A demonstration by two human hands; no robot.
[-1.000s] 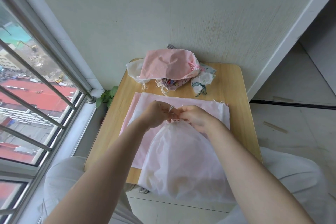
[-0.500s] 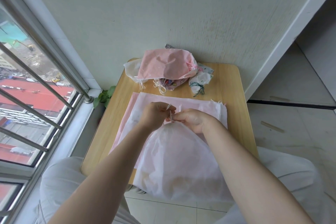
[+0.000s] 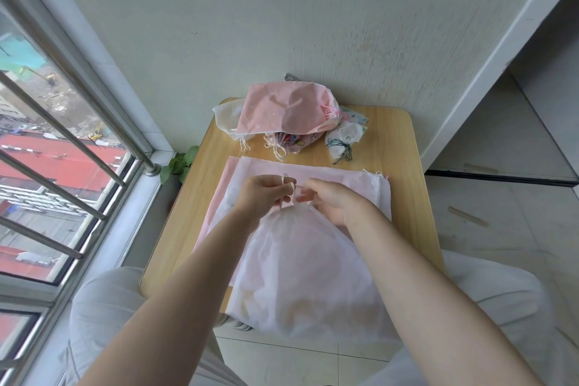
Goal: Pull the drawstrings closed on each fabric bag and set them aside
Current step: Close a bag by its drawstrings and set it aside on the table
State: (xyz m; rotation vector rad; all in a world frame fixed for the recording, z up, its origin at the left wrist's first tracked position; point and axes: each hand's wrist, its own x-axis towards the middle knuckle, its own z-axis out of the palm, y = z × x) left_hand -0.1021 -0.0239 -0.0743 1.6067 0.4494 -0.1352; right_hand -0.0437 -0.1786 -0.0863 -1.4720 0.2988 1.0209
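Filling the room's corner, the wooden table [image 3: 404,166] stands against the wall beside the barred window [image 3: 56,147]. Flat bags [image 3: 344,180] are stacked on it, and on that stack, hanging over the near edge, lies the white gauzy bag [image 3: 307,276], its mouth gathered to a narrow neck at the far end. At the back edge sits the set-aside pile: a pink bag [image 3: 282,111] on top, a cartoon-print pouch [image 3: 294,142] under it, a small white pouch with a green cord [image 3: 344,138] just beside.

The left hand [image 3: 266,196] is clenched round the drawstring [image 3: 289,189], which loops up over its fingers. The right hand [image 3: 332,202] curls at the neck, apparently pinching the gathered fabric or the other cord end; which one I cannot tell.

Risk, as I judge it: the thin cord could slip from the left fingers, or an uneven pull could leave the neck slack, and the overhanging bag could slide off the table if let go carelessly.

Compared with half a second ago, the hands sit slightly further apart and the loop over the left fingers stands out more; the pile behind looks unchanged.
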